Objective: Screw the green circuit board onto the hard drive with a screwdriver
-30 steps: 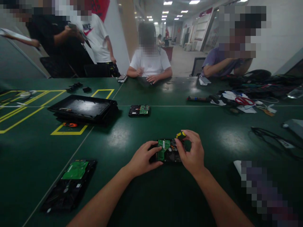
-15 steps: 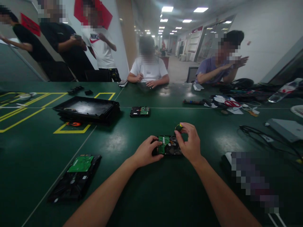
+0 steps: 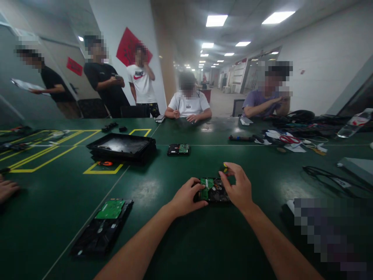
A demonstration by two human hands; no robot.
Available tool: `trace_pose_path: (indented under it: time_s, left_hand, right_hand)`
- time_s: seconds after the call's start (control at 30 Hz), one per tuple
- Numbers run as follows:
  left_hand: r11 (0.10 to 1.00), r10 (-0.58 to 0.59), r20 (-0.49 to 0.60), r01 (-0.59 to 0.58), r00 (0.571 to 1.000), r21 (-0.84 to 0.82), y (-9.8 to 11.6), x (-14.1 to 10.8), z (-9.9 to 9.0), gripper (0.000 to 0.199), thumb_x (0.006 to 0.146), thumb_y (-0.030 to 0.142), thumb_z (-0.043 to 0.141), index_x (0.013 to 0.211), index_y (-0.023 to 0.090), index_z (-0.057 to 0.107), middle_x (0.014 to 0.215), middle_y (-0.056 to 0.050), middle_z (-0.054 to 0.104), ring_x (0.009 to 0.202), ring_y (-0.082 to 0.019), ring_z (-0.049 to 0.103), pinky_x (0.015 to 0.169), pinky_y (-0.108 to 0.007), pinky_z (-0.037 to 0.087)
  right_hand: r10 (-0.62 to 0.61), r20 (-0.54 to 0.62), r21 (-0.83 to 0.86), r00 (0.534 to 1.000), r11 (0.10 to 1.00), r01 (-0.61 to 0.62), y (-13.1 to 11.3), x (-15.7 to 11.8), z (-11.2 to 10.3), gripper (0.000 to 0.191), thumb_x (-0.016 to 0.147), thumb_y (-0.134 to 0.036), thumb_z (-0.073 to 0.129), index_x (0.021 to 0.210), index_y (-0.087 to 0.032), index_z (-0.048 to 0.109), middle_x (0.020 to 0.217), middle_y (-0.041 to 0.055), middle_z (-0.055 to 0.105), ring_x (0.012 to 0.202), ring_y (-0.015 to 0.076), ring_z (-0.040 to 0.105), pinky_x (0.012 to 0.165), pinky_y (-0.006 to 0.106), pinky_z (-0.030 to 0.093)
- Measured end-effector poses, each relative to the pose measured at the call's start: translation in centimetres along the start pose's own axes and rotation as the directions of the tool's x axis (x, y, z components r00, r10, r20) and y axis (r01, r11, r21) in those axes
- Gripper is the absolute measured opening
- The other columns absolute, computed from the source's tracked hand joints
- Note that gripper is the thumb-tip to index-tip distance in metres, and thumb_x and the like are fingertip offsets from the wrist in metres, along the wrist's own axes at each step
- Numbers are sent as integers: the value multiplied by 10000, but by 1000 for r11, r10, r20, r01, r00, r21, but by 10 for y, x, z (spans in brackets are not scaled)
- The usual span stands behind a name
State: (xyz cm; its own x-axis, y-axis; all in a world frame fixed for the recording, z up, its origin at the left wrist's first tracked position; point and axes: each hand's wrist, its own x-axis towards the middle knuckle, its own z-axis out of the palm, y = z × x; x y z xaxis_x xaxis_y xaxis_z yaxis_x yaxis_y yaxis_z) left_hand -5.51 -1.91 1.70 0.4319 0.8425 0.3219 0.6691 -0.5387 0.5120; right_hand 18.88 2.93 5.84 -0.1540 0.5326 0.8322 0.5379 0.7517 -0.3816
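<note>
Beyond the hard drive (image 3: 214, 191), 1 black tray (image 3: 122, 146) near screwdriver (image 3: 105, 163).

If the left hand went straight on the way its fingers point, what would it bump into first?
The left hand already touches the hard drive; across it, the right hand would probably come first, though depth is unclear.

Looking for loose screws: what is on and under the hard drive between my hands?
On the hard drive: a green circuit board, touched by the left hand. The right hand holds a yellow-and-black handle above; its lower end is unclear. Anything beneath the drive is covered.
</note>
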Motion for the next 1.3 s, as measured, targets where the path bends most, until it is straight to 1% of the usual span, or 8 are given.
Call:
trace_pose_path:
  time_s: [0.37, 0.5, 0.6, 0.7, 0.83, 0.97, 1.17, 1.3]
  left_hand:
    - [1000, 5, 8, -5, 1000, 28, -1, -1, 1, 602, 867, 521, 762, 1386, 256, 613, 1389, -130, 535, 1208, -302, 620, 990, -476, 582]
    - [998, 15, 5, -16, 1000, 54, -3, -3, 2, 625, 868, 542, 753, 1408, 262, 606, 1384, -133, 539, 1217, -311, 622, 995, -481, 582]
    - [998, 21, 0, -21, 1000, 55, -5, -3, 2, 634, 873, 553, 743, 1411, 246, 608, 1378, -142, 541, 1228, -316, 619, 1015, -482, 572]
    - [999, 20, -6, -20, 1000, 42, -5, -4, 2, 634, 873, 549, 745, 1413, 246, 609, 1380, -142, 542, 1234, -315, 617, 1028, -479, 566]
    - [1000, 25, -14, -25, 1000, 7, -4, -4, 2, 633, 865, 547, 754, 1413, 264, 613, 1382, -134, 547, 1244, -315, 610, 1033, -486, 561]
    - [999, 33, -20, -33, 999, -37, -5, -3, 0, 612, 885, 525, 737, 1427, 269, 615, 1385, -131, 550, 1252, -302, 610, 1058, -483, 549]
    - [999, 46, 1, -46, 999, -24, -5, -5, -1, 590, 928, 517, 692, 1448, 255, 603, 1406, -136, 539, 1273, -293, 601, 1081, -464, 537]
    - [1000, 24, 2, -24, 1000, -13, -3, -6, 1, 577, 936, 518, 679, 1446, 260, 603, 1429, -135, 531, 1289, -305, 597, 1077, -481, 543]
  right_hand:
    - [16, 32, -24, 999, 1000, -16, -3, 11, -5, 411, 981, -271, 623, 1388, -261, 567, 1352, 113, 666, 1036, 258, 710, 913, 470, 605]
    - [49, 159, -134, 986, 991, -27, -8, 38, -12, 320, 946, -266, 646, 1263, -228, 629, 1144, 104, 718, 973, 278, 688, 872, 464, 576]
    - [9, 371, -128, 929, 991, 41, -15, 64, -15, 313, 925, -213, 640, 1239, -215, 649, 1156, 102, 717, 887, 247, 685, 853, 428, 556]
    - [-6, 471, -152, 882, 984, 88, -21, 84, -17, 227, 905, -202, 659, 1124, -185, 713, 1049, 110, 740, 916, 271, 696, 861, 416, 545]
    - [-30, 519, -189, 854, 970, 150, -23, 97, -23, 225, 954, -171, 554, 1050, -175, 757, 1054, 123, 770, 986, 289, 710, 912, 421, 530]
    - [13, 546, -157, 838, 984, 87, -21, 99, -33, 207, 958, -177, 563, 1067, -174, 739, 987, 94, 777, 879, 248, 718, 846, 377, 530]
    - [56, 533, -149, 844, 988, 29, -23, 98, -34, 30, 943, -237, 656, 938, -209, 666, 850, 45, 733, 787, 221, 676, 749, 334, 485]
    - [56, 504, -203, 862, 978, 55, -25, 98, -33, 90, 928, -242, 664, 853, -205, 630, 844, 52, 701, 773, 217, 643, 732, 334, 453]
